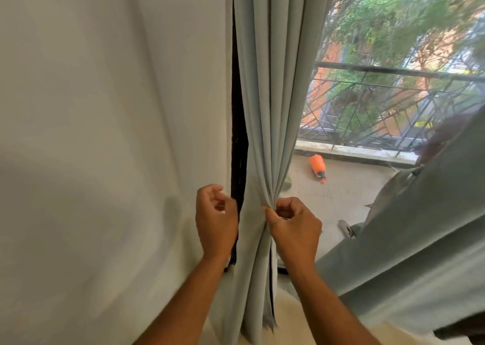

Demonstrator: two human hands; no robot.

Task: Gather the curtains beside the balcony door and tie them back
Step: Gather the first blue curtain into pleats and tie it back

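Note:
A pale grey-green curtain (270, 95) hangs in a gathered bunch next to the white wall, folds pulled together at waist height. My right hand (294, 224) pinches the folds on the bunch's right side between thumb and fingers. My left hand (216, 213) is on the left side of the bunch, fingers loosely curled, holding nothing that I can see, close to the curtain's left edge. A dark strip (237, 161) shows between curtain and wall. No tieback is in view.
A white wall (105, 135) fills the left. Through the mesh door I see the balcony floor with an orange spray bottle (317, 165) lying on it and a black railing (393, 100). A second curtain panel (420, 239) slants across the lower right.

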